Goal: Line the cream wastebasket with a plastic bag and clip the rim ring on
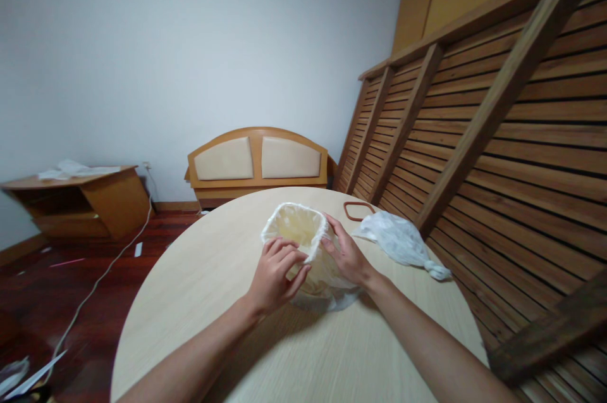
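Note:
A small bin with a pale yellow inside (296,224) stands on the round table, lined with a thin white plastic bag (327,292). The bag is folded over the rim and hangs loosely down the near side. My left hand (279,270) is at the near rim, fingers curled over the edge and pinching the bag. On the right side, my right hand (348,254) grips the bagged rim between thumb and fingers. Behind it lies a brown rounded-square ring (359,204). Beside the ring rests a knotted white plastic bag (398,238).
The round pale wooden table (190,302) is in front of me. Slatted wooden panels (474,169) lean close along its right side. A headboard (256,159) stands behind it. At left are a low cabinet (114,200) and a cable (102,276) across the floor.

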`<action>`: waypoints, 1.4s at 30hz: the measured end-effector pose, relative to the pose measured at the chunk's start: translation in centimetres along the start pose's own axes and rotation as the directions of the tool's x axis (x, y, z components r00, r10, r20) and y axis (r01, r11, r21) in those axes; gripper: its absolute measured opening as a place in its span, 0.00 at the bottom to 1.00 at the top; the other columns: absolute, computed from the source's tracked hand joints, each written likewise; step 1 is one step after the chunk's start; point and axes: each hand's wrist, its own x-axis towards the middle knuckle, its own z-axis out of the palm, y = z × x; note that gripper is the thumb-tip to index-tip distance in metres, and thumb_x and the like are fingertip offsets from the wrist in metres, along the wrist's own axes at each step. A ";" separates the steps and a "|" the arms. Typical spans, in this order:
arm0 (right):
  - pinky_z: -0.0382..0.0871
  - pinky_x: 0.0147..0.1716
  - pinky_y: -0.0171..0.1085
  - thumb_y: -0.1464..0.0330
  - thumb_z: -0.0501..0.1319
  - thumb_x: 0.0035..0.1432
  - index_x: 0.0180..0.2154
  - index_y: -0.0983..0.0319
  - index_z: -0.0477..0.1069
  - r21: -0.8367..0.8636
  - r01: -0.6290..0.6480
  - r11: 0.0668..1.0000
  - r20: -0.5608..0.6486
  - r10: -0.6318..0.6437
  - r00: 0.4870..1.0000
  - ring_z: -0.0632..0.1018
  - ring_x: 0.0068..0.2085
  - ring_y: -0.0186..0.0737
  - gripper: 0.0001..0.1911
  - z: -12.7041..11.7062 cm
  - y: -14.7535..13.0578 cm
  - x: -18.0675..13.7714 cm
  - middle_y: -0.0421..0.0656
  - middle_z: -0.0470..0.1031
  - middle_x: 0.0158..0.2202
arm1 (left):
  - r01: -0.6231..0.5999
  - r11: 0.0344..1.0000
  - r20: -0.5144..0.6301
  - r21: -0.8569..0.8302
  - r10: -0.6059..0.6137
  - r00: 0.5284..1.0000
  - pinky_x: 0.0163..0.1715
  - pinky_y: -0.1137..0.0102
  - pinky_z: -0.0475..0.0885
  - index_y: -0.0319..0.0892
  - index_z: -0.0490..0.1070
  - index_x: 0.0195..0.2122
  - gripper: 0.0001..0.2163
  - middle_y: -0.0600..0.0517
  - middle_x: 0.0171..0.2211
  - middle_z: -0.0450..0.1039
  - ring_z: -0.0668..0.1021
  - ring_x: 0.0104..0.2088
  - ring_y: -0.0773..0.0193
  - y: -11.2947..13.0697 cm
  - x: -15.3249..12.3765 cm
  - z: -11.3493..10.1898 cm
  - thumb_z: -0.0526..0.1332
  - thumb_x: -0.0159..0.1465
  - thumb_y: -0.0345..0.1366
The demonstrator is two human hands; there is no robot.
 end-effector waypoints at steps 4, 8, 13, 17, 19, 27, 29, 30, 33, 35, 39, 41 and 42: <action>0.54 0.68 0.52 0.55 0.56 0.67 0.68 0.55 0.50 0.024 0.037 0.999 0.038 -0.038 0.999 0.61 0.68 0.48 0.33 -0.3 -0.7 -0.1 0.49 0.56 0.69 | -0.029 0.999 -0.009 -0.015 0.029 1.000 0.51 0.57 0.67 0.45 0.70 0.36 0.01 0.51 0.32 0.78 0.77 0.43 0.57 -0.3 0.0 -0.4 0.61 0.64 0.32; 0.57 0.66 0.53 0.55 0.54 0.68 0.62 0.56 0.59 0.033 0.078 0.996 0.000 -0.078 0.997 0.63 0.67 0.48 0.25 -0.5 -1.0 0.1 0.50 0.60 0.67 | -0.017 0.999 0.001 -0.043 0.018 1.000 0.57 0.52 0.63 0.45 0.70 0.37 0.03 0.51 0.33 0.78 0.76 0.47 0.55 -1.4 0.2 -1.4 0.59 0.64 0.31; 0.58 0.64 0.56 0.57 0.55 0.68 0.49 0.56 0.71 -0.122 0.131 0.984 -0.031 -0.135 0.990 0.66 0.64 0.49 0.14 -0.4 -1.2 0.4 0.49 0.67 0.61 | 0.041 0.983 0.008 -0.178 -0.040 0.999 0.59 0.51 0.64 0.44 0.68 0.42 0.06 0.47 0.41 0.77 0.74 0.52 0.55 -3.6 0.3 -2.3 0.53 0.68 0.31; 0.61 0.62 0.56 0.58 0.57 0.67 0.46 0.55 0.73 -0.174 0.172 0.970 -0.012 -0.177 0.984 0.67 0.62 0.50 0.12 -0.4 -1.4 0.4 0.47 0.69 0.59 | 0.105 0.975 -0.028 -0.198 -0.113 0.993 0.58 0.50 0.66 0.43 0.69 0.42 0.07 0.43 0.48 0.75 0.72 0.55 0.53 -4.9 0.0 -2.4 0.52 0.69 0.34; 0.62 0.61 0.56 0.58 0.58 0.66 0.45 0.55 0.74 -0.181 0.196 0.964 -0.015 -0.202 0.979 0.68 0.62 0.50 0.11 -0.5 -1.4 0.4 0.47 0.70 0.58 | 0.123 0.975 -0.054 -0.186 -0.135 0.989 0.58 0.50 0.66 0.43 0.70 0.46 0.10 0.43 0.52 0.73 0.71 0.57 0.52 -5.0 -0.1 -2.3 0.51 0.70 0.36; 0.62 0.61 0.57 0.60 0.61 0.65 0.41 0.54 0.76 -0.208 0.286 0.935 -0.017 -0.296 0.955 0.68 0.60 0.50 0.08 -0.3 -2.2 0.4 0.47 0.72 0.54 | 0.074 0.995 0.009 -0.073 -0.073 0.997 0.58 0.53 0.67 0.48 0.73 0.51 0.11 0.47 0.52 0.74 0.70 0.58 0.54 -3.0 0.6 -1.5 0.57 0.69 0.34; 0.62 0.61 0.57 0.61 0.61 0.65 0.42 0.54 0.76 -0.224 0.305 0.926 -0.005 -0.314 0.949 0.68 0.61 0.50 0.08 -0.5 -2.2 0.4 0.46 0.72 0.55 | 0.071 0.995 -0.001 -0.062 -0.072 0.997 0.55 0.55 0.69 0.47 0.74 0.47 0.08 0.47 0.49 0.76 0.72 0.55 0.55 -2.9 0.7 -1.1 0.58 0.69 0.33; 0.62 0.61 0.57 0.62 0.61 0.65 0.43 0.54 0.76 -0.232 0.312 0.921 0.000 -0.321 0.947 0.67 0.61 0.50 0.08 -0.6 -2.1 0.4 0.46 0.72 0.55 | 0.070 0.996 -0.009 -0.062 -0.071 0.997 0.55 0.55 0.69 0.46 0.73 0.47 0.08 0.47 0.47 0.76 0.72 0.54 0.55 -2.9 0.7 -1.0 0.59 0.68 0.33; 0.63 0.61 0.57 0.63 0.62 0.63 0.49 0.54 0.74 -0.252 0.310 0.917 0.003 -0.320 0.948 0.67 0.61 0.51 0.12 -0.9 -1.5 0.5 0.47 0.71 0.56 | 0.064 0.996 -0.023 -0.068 -0.065 0.998 0.54 0.56 0.70 0.44 0.71 0.46 0.08 0.47 0.44 0.77 0.74 0.51 0.56 -3.0 0.7 -0.8 0.59 0.67 0.31; 0.63 0.61 0.57 0.64 0.63 0.63 0.53 0.54 0.70 -0.262 0.302 0.917 0.005 -0.312 0.950 0.67 0.61 0.51 0.16 -1.0 -1.0 0.6 0.47 0.71 0.56 | 0.064 0.995 -0.022 -0.074 -0.066 0.998 0.54 0.56 0.70 0.44 0.70 0.46 0.07 0.47 0.44 0.77 0.74 0.50 0.56 -3.0 0.8 -0.9 0.59 0.67 0.30; 0.63 0.62 0.55 0.66 0.63 0.62 0.60 0.55 0.63 -0.271 0.287 0.919 -0.008 -0.301 0.954 0.68 0.62 0.50 0.25 -1.3 -0.6 0.7 0.49 0.69 0.58 | 0.078 0.992 -0.001 -0.095 -0.079 0.997 0.55 0.55 0.69 0.44 0.69 0.45 0.07 0.46 0.44 0.76 0.75 0.50 0.55 -2.8 0.7 -1.2 0.58 0.67 0.31; 0.62 0.62 0.56 0.65 0.63 0.61 0.62 0.56 0.60 -0.282 0.262 0.923 -0.035 -0.283 0.958 0.67 0.62 0.50 0.29 -1.5 -0.5 0.7 0.50 0.68 0.60 | 0.090 0.989 0.009 -0.117 -0.090 0.996 0.56 0.54 0.68 0.44 0.69 0.45 0.06 0.45 0.45 0.76 0.74 0.51 0.54 -2.7 0.6 -1.4 0.58 0.67 0.32; 0.61 0.63 0.56 0.65 0.63 0.61 0.62 0.56 0.60 -0.290 0.250 0.924 -0.042 -0.273 0.961 0.67 0.63 0.51 0.29 -1.6 -0.5 0.7 0.51 0.67 0.61 | 0.097 0.987 0.012 -0.131 -0.096 0.995 0.56 0.53 0.67 0.44 0.69 0.44 0.06 0.45 0.45 0.75 0.74 0.52 0.54 -2.7 0.6 -1.5 0.58 0.67 0.32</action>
